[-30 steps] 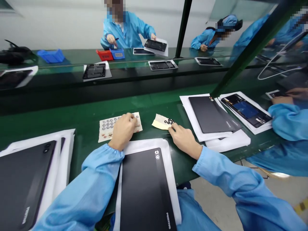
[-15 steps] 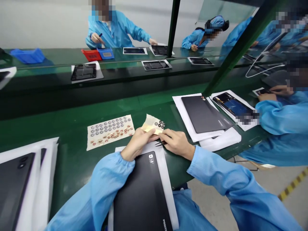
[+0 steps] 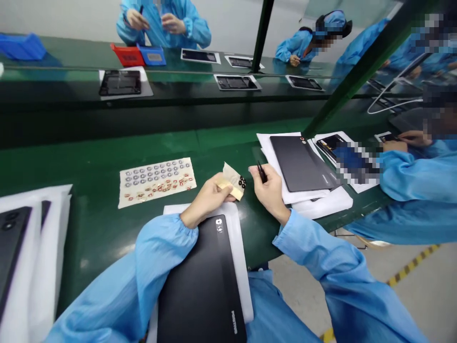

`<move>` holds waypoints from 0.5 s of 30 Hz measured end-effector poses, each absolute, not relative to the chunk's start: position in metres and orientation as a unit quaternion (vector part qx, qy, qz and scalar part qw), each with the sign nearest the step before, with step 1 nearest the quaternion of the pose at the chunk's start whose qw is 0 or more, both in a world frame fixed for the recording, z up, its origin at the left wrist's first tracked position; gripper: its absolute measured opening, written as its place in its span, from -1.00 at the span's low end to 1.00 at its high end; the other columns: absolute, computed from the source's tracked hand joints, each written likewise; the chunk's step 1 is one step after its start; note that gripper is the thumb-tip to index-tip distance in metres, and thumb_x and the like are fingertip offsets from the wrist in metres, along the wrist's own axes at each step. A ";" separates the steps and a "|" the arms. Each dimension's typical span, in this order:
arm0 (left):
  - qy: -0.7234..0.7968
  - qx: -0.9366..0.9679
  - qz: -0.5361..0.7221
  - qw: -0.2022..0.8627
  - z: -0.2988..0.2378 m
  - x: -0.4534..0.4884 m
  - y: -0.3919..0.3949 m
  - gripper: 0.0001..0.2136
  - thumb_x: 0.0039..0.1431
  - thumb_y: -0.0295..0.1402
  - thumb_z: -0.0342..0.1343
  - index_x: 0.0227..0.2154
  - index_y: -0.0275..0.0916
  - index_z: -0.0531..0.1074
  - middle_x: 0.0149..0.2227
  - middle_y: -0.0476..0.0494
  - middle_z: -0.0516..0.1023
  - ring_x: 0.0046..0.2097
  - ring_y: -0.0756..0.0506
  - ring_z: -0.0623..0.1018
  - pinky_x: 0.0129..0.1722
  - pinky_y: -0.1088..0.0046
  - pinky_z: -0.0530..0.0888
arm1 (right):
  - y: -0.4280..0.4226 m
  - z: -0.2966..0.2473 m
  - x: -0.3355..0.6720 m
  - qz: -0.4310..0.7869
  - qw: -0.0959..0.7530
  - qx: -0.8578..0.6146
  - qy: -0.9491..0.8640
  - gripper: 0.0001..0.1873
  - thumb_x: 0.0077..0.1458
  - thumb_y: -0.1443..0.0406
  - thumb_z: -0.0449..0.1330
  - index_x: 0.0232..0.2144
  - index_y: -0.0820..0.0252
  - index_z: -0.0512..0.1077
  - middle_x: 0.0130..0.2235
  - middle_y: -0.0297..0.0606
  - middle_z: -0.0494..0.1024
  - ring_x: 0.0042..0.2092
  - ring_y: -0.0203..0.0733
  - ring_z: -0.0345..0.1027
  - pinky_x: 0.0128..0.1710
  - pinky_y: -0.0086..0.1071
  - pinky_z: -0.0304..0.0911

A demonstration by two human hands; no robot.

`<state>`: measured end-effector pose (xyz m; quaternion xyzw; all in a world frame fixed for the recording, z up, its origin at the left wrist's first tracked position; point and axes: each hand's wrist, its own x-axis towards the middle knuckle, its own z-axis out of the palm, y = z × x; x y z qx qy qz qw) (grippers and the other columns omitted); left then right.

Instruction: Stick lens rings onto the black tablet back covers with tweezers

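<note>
My left hand (image 3: 209,199) pinches a cream backing-paper strip (image 3: 231,180) that carries a few small black rings (image 3: 242,182) at its end. My right hand (image 3: 270,189) holds fine black tweezers (image 3: 262,172), their tips raised and apart from the strip. Left of my hands lies a printed sheet of small grey and red rings (image 3: 156,182). Beneath my wrists rests a black tablet (image 3: 200,281) on white paper (image 3: 232,228). Another black tablet (image 3: 298,164) lies on white sheets to the right.
A stack of black tablets in white sheets (image 3: 21,238) sits at the left of the green bench (image 3: 89,147). A seated person's sleeve (image 3: 417,178) and an opened tablet (image 3: 330,143) lie right. Further people, trays and tablets stand across a dark divider.
My right hand has drawn back from the strip and lifted the tweezers. The strip stays in my left hand, and the whole view has tilted slightly.
</note>
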<state>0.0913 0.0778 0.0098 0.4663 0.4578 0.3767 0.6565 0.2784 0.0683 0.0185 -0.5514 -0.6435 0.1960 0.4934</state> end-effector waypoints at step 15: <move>0.656 0.631 0.347 0.225 0.040 -0.032 0.037 -0.74 0.37 -0.18 0.10 -0.01 -0.14 0.53 -0.15 -0.07 0.70 -0.26 -0.09 0.65 -0.30 0.42 0.51 | -0.024 0.012 0.261 -0.012 0.176 -0.267 -0.947 -0.72 0.38 0.31 0.17 0.08 0.30 0.46 -0.12 -0.19 0.61 -0.23 -0.23 0.47 -0.37 -0.34 0.29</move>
